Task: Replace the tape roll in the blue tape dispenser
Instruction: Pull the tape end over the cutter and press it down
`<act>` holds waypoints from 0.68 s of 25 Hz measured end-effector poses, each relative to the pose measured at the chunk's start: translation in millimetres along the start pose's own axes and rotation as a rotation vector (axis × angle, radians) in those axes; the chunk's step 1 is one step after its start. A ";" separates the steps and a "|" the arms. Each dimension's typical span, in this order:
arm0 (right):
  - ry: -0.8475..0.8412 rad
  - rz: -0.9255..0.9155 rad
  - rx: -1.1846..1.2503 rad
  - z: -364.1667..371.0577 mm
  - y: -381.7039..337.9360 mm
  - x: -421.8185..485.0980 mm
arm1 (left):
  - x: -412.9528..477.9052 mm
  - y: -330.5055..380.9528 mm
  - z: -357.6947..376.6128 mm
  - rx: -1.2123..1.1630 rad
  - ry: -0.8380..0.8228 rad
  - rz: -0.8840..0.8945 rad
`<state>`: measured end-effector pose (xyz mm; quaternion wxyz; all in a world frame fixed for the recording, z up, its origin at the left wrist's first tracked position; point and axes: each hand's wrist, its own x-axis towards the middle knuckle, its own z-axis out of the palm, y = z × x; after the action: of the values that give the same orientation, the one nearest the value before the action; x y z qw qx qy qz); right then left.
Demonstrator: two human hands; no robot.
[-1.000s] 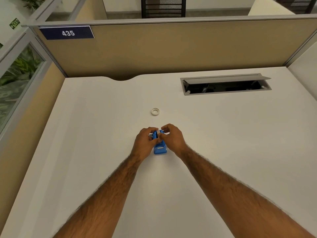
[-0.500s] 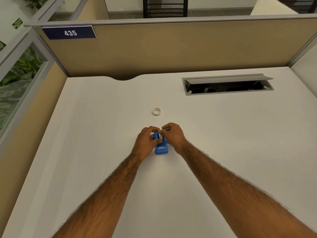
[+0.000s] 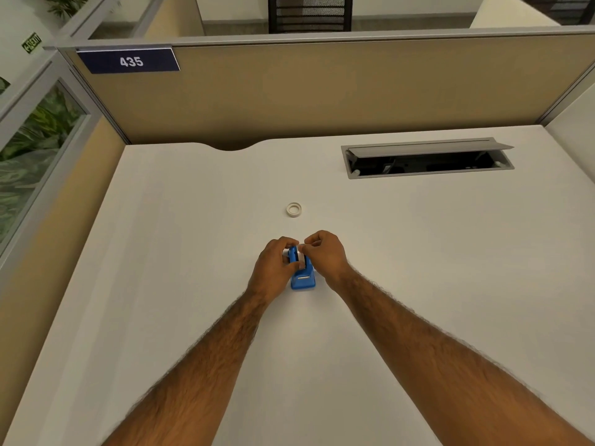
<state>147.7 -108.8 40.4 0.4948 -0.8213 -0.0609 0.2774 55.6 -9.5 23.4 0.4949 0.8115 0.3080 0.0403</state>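
Observation:
A small blue tape dispenser (image 3: 302, 280) stands on the white desk (image 3: 161, 252), its cutter end toward me. My left hand (image 3: 273, 268) grips its left side. My right hand (image 3: 325, 255) pinches a white tape roll (image 3: 302, 257) that sits in the dispenser's top slot; most of the roll is hidden by my fingers. A second small white tape ring (image 3: 294, 209) lies flat on the desk a little beyond my hands, touched by nothing.
An open grey cable tray (image 3: 428, 157) is sunk into the desk at the back right. A tan partition (image 3: 322, 91) with a "435" label closes the far edge, and a glass panel lines the left.
My hands and the dispenser have stayed in nearly the same place. The white roll shows a little more in the dispenser's slot than one second ago.

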 end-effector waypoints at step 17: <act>-0.074 -0.122 -0.077 1.7 -5.0 -2.0 | 8.0 -5.6 0.3 0.030 -0.001 -0.014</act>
<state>146.0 -105.8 44.8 0.4762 -0.8237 -0.1395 0.2743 59.6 -3.6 16.7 0.4829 0.8167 0.3142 0.0318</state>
